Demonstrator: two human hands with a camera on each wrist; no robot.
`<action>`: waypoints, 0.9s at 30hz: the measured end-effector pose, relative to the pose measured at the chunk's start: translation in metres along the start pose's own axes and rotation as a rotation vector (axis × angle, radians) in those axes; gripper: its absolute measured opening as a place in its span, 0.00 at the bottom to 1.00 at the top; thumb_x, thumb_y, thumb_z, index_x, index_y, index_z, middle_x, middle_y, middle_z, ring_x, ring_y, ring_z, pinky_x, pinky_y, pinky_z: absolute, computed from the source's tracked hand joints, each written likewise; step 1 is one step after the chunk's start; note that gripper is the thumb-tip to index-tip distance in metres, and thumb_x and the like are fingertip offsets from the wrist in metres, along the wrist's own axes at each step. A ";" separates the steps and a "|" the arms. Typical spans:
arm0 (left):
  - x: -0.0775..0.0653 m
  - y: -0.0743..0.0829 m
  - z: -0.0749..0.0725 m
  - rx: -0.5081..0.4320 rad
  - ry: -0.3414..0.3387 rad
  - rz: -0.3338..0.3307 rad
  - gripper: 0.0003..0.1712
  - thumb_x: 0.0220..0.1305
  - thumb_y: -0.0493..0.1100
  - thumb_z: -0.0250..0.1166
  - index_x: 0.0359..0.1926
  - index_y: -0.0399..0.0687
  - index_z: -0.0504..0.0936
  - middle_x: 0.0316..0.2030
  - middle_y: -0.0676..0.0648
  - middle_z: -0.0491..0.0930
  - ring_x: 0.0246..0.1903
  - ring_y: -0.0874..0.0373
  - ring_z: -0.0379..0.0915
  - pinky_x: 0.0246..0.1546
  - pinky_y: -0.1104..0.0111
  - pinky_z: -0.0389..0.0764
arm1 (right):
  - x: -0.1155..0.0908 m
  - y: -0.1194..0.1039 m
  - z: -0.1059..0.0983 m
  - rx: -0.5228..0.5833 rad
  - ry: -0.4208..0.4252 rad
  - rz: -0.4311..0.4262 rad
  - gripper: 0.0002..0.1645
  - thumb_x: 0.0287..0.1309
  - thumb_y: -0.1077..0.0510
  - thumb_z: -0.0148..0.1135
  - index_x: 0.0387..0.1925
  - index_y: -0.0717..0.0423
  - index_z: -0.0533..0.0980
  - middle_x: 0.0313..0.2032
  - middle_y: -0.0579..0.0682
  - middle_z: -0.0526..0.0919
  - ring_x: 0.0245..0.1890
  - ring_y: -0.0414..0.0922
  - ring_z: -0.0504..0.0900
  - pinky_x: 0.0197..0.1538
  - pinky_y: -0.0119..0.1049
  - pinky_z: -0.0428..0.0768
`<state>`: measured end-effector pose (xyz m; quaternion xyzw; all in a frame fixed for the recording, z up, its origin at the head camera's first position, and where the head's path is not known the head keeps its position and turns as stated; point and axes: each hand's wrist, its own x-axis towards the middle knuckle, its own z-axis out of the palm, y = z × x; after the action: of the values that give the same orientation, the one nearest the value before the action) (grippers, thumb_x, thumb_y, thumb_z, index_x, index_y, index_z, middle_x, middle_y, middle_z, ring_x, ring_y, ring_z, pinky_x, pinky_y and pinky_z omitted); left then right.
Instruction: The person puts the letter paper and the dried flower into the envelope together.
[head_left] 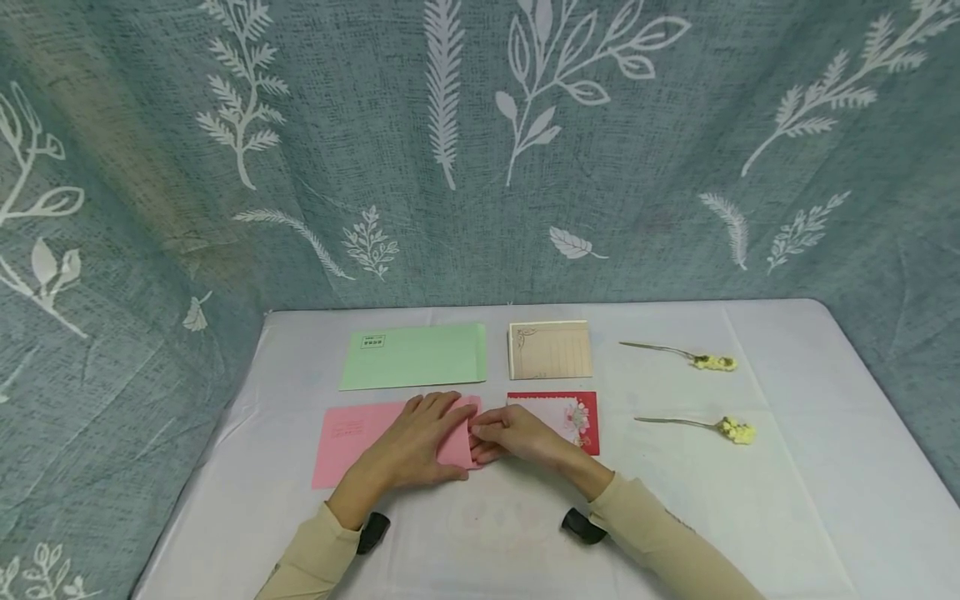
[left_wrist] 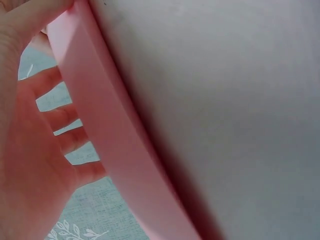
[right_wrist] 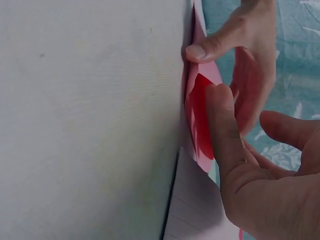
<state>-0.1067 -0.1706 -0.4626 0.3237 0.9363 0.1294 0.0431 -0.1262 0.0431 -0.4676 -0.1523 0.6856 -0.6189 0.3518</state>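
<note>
A pink envelope lies at the left of the white table, its right end bulging at the mouth. Across that end reaches my left hand, thumb on the near edge and fingers along the far edge, gripping it between them. My right hand is at the mouth. In the right wrist view, a straight finger of the right hand touches the mouth beside its red inside; some of its other fingers are partly hidden. Partly under the right forearm lies a red-bordered floral card.
A green envelope lies behind the pink one, with a beige lined card to its right. Two yellow dried flowers on stems, one farther back and one nearer, lie at the right. A patterned curtain hangs behind the table.
</note>
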 end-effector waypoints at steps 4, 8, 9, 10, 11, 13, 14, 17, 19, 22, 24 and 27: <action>0.001 0.001 -0.002 -0.002 0.016 0.003 0.51 0.48 0.64 0.74 0.69 0.47 0.69 0.64 0.40 0.68 0.65 0.45 0.62 0.64 0.45 0.63 | -0.001 -0.002 0.000 0.006 0.021 -0.002 0.22 0.71 0.64 0.51 0.58 0.76 0.70 0.43 0.61 0.84 0.38 0.44 0.86 0.45 0.39 0.84; 0.003 0.000 -0.002 0.001 0.039 0.015 0.51 0.46 0.65 0.74 0.68 0.48 0.69 0.63 0.40 0.69 0.64 0.46 0.63 0.63 0.46 0.64 | -0.003 -0.004 -0.001 0.012 0.028 0.001 0.22 0.71 0.63 0.51 0.59 0.76 0.70 0.43 0.61 0.85 0.38 0.44 0.86 0.46 0.40 0.84; 0.003 0.000 -0.002 0.002 0.045 0.019 0.51 0.46 0.65 0.74 0.68 0.48 0.69 0.63 0.40 0.69 0.64 0.46 0.64 0.63 0.46 0.65 | -0.004 -0.005 -0.001 0.015 0.031 0.005 0.22 0.71 0.63 0.52 0.59 0.75 0.70 0.43 0.61 0.85 0.37 0.44 0.86 0.46 0.40 0.84; 0.003 0.000 -0.002 0.005 0.051 0.024 0.51 0.46 0.65 0.74 0.68 0.48 0.69 0.63 0.40 0.69 0.64 0.46 0.64 0.63 0.46 0.65 | -0.004 -0.005 -0.002 0.018 0.031 0.008 0.22 0.71 0.63 0.52 0.60 0.75 0.70 0.42 0.60 0.85 0.37 0.44 0.86 0.46 0.40 0.84; 0.004 0.000 -0.002 0.007 0.057 0.029 0.51 0.46 0.65 0.74 0.68 0.48 0.70 0.62 0.40 0.70 0.64 0.46 0.64 0.63 0.46 0.65 | -0.004 -0.005 -0.002 0.016 0.033 0.010 0.22 0.71 0.62 0.52 0.59 0.74 0.71 0.42 0.60 0.85 0.37 0.44 0.86 0.46 0.40 0.84; 0.005 0.000 -0.002 0.013 0.060 0.035 0.51 0.46 0.66 0.74 0.68 0.47 0.70 0.62 0.40 0.70 0.63 0.46 0.64 0.63 0.47 0.66 | -0.005 -0.004 -0.003 0.017 0.029 0.009 0.22 0.71 0.62 0.52 0.59 0.73 0.71 0.41 0.59 0.85 0.36 0.43 0.85 0.46 0.40 0.84; 0.005 0.001 -0.002 0.013 0.062 0.038 0.51 0.46 0.65 0.74 0.67 0.47 0.70 0.62 0.40 0.70 0.63 0.45 0.65 0.62 0.47 0.66 | -0.006 -0.004 -0.004 0.016 0.027 0.003 0.22 0.70 0.62 0.53 0.59 0.73 0.71 0.41 0.59 0.85 0.36 0.44 0.86 0.46 0.40 0.84; 0.007 0.002 -0.001 0.018 0.062 0.042 0.51 0.45 0.65 0.75 0.67 0.46 0.70 0.62 0.40 0.70 0.63 0.45 0.65 0.62 0.47 0.66 | -0.008 -0.002 -0.007 0.023 0.022 -0.009 0.21 0.71 0.62 0.53 0.58 0.73 0.72 0.41 0.59 0.85 0.37 0.45 0.86 0.47 0.41 0.84; 0.007 0.003 -0.001 0.021 0.068 0.044 0.50 0.45 0.65 0.75 0.66 0.46 0.71 0.61 0.40 0.70 0.62 0.45 0.65 0.62 0.48 0.66 | -0.011 -0.001 -0.011 0.021 0.028 -0.018 0.20 0.71 0.62 0.53 0.57 0.73 0.73 0.41 0.60 0.85 0.38 0.47 0.86 0.47 0.41 0.84; 0.008 0.003 0.000 0.030 0.076 0.045 0.49 0.45 0.65 0.75 0.64 0.46 0.71 0.60 0.41 0.71 0.61 0.47 0.66 0.61 0.49 0.67 | -0.016 -0.001 -0.018 0.003 0.062 -0.021 0.20 0.70 0.61 0.53 0.56 0.73 0.73 0.42 0.61 0.85 0.39 0.49 0.86 0.47 0.40 0.84; 0.008 0.003 0.000 0.033 0.083 0.049 0.48 0.45 0.65 0.75 0.63 0.47 0.72 0.59 0.42 0.71 0.60 0.47 0.67 0.60 0.50 0.68 | -0.020 0.000 -0.024 -0.019 0.088 -0.025 0.20 0.70 0.61 0.54 0.56 0.73 0.73 0.42 0.61 0.85 0.40 0.50 0.86 0.46 0.39 0.84; 0.009 0.003 0.001 0.035 0.088 0.052 0.47 0.44 0.66 0.75 0.62 0.47 0.72 0.57 0.43 0.71 0.59 0.48 0.67 0.60 0.50 0.69 | -0.027 0.002 -0.032 -0.043 0.117 -0.025 0.21 0.70 0.60 0.55 0.56 0.73 0.74 0.42 0.60 0.85 0.39 0.50 0.86 0.45 0.38 0.84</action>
<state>-0.1122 -0.1623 -0.4628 0.3427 0.9306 0.1282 -0.0074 -0.1279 0.0846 -0.4622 -0.1319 0.7161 -0.6161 0.3003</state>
